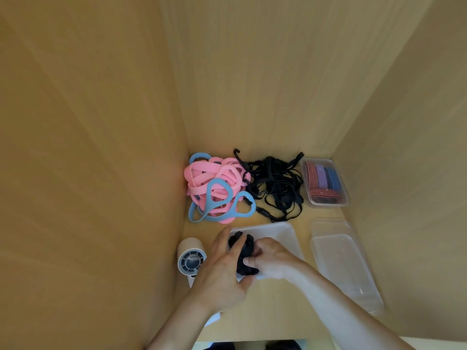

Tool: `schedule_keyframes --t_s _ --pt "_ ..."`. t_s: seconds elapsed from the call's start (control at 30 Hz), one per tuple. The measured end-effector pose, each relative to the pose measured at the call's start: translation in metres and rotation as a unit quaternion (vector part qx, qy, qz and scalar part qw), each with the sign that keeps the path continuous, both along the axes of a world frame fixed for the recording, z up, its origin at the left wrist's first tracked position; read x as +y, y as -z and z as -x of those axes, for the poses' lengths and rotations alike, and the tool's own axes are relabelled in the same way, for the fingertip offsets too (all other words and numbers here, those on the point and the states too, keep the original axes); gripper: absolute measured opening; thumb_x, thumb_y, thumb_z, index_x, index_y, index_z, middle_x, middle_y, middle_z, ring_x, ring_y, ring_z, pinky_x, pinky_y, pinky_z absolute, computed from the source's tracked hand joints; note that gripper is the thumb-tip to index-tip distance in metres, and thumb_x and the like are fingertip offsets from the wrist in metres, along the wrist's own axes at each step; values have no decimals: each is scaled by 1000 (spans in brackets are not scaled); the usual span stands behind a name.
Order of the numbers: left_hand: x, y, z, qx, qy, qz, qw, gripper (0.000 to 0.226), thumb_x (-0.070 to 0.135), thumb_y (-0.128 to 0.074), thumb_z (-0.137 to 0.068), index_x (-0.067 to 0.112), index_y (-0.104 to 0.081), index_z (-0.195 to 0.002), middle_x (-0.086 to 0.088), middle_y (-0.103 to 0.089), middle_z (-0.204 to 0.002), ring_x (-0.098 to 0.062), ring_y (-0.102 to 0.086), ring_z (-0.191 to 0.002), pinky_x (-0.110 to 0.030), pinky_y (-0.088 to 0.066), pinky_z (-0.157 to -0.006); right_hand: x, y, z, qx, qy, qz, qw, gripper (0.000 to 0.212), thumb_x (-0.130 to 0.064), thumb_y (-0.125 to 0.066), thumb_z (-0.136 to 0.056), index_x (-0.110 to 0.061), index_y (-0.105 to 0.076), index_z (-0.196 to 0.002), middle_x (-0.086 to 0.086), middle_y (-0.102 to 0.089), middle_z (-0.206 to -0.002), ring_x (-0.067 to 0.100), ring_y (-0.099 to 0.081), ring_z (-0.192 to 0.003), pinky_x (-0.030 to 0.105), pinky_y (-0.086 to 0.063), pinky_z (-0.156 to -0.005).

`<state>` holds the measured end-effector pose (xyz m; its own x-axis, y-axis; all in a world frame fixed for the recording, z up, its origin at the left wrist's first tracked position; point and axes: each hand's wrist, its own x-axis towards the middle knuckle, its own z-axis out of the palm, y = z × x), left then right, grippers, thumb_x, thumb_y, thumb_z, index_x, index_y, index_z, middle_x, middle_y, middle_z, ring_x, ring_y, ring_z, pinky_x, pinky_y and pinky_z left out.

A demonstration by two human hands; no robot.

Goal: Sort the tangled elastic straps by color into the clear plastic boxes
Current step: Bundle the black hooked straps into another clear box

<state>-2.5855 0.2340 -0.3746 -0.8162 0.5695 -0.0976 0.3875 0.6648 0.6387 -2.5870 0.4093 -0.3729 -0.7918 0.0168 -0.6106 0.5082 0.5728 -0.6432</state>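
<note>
Pale wooden walls [101, 147] enclose everything. An empty clear box [346, 269] lies at the right. Pink and blue straps [217, 188] and black straps [275, 188] are heaped at the back, beside a box of striped straps [326, 183]. Over the middle box [285, 236], the left hand [222, 271] and right hand [273, 258] both clutch a black strap bundle [243, 256]. A small fan [191, 260] lies at the left.

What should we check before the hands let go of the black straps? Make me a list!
1. The left hand and right hand both grip the black bundle: ok.
2. The bundle is over the near box: ok.
3. The near box holds only black: cannot tell, the hands hide it.
4. The clear box on the right is empty for another colour: ok.
5. The pink and blue pile is untangled: not ok.
6. The loose black pile is boxed: not ok.
</note>
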Motion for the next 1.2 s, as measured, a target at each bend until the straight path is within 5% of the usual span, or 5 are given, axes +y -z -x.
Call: schedule_keyframes --t_s 0.13,0.47,0.63,0.9,1.2 --pt "8 0 -2 -3 17 73 997 87 46 -56 -85 32 -12 -158 17 17 -160 -12 7 -153 -30 -44 -106 10 -2 3 -10 -46 -18 999 24 -34 -76 -86 -16 -66 -72 -8 -66 -70 7 -63 -72 18 -49 -64" --pt "13 5 -6 -16 47 156 987 90 42 -50 -90 26 4 -160 7 35 -160 -17 30 -149 -40 -25 -122 16 16 -8 13 28 46 998 31 -27 -88 -72 -15 -61 -82 -7 -68 -70 18 -74 -78 40 -62 -77" --pt "10 6 -4 -5 60 175 983 91 47 -50 -91 27 6 -160 11 36 -158 -16 28 -149 -40 -27 -122 15 14 -9 22 -18 -16 999 31 -43 -84 -74 -23 -60 -73 -13 -62 -66 0 -59 -63 17 -45 -61" --pt "3 -3 4 20 48 109 993 85 66 -49 -72 48 -17 -148 20 2 -154 -6 -2 -146 -20 -28 -112 16 -9 -25 94 -115 -119 982 36 -61 -65 -82 -35 -42 -77 -19 -46 -79 0 -45 -72 20 -29 -55" --pt "5 -8 -1 -19 12 91 996 95 57 -68 -77 49 -12 -153 21 12 -160 -2 7 -151 -27 -27 -119 43 -30 -32 119 -78 -85 986 24 -55 -63 -88 -32 -57 -88 -15 -58 -93 3 -56 -85 29 -52 -76"
